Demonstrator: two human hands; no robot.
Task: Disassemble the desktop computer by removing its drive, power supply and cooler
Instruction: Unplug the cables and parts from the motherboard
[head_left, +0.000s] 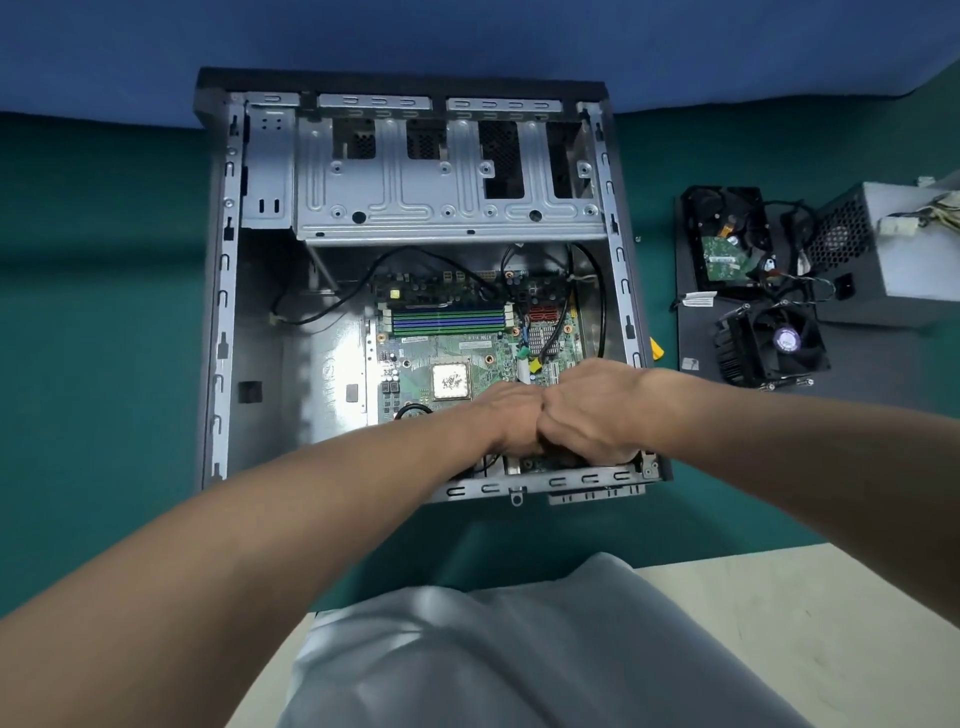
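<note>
The open grey computer case (223, 312) lies flat on the green mat. Its green motherboard (457, 348) shows a bare processor (451, 381) with no cooler on it. My left hand (511, 415) and my right hand (592, 410) press side by side, knuckles touching, into the case's near right corner. Their fingers curl down out of sight, so what they hold is hidden. To the right of the case lie the hard drive (727, 244), the grey power supply (893, 249) and the black cooler with its fan (774, 343).
The removed parts rest on a dark panel (852, 364) beside the case. A yellow object (656, 347) peeks out at the case's right wall. Black cables (597, 291) loop inside the case. An empty metal drive cage (447, 182) spans the far end. A pale table edge (779, 623) runs below.
</note>
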